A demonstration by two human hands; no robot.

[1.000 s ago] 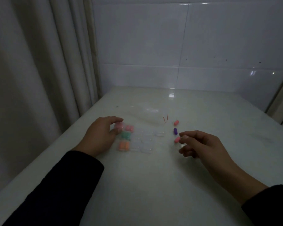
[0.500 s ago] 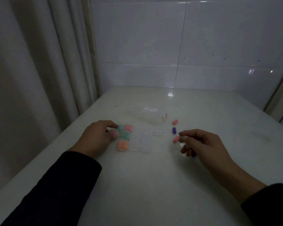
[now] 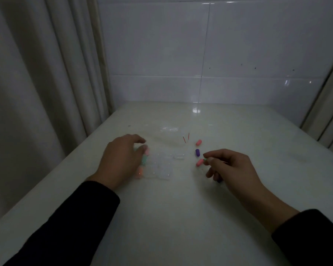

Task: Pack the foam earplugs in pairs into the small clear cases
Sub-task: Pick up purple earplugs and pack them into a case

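- Far left, pale pleated curtains (image 3: 37,83) hang beside the glossy white table (image 3: 171,217).
- The left hand (image 3: 121,160), coming out of a black sleeve (image 3: 69,223), lies palm down over the left edge of a cluster of small clear plastic cases (image 3: 161,166). Its fingers are curled loosely over the cases; I cannot tell whether they actually grip one or only rest there.
- Peeking out just past those fingertips are filled cases: a pink foam earplug pair (image 3: 146,150) at the far end, a teal foam pair (image 3: 144,159) under the middle fingers, an orange foam pair (image 3: 139,172) nearest the wrist.
- To the right of the fingers, the remaining clear cases look empty, one lying a little apart (image 3: 179,156) towards the other hand.
- Beyond them, two thin red slivers (image 3: 186,138) sit on the table; what they are I cannot tell.
- A loose pink foam earplug (image 3: 198,142) lies farthest out, a purple foam earplug (image 3: 197,152) just nearer, and a second pink earplug (image 3: 200,162) right at the right hand's fingertips.
- The right hand (image 3: 233,167) has thumb and forefinger pinched narrowly on a small green foam earplug (image 3: 205,159), only its tip showing; the other fingers are curled underneath.
- White glossy wall tiles (image 3: 200,54) rise behind the table.
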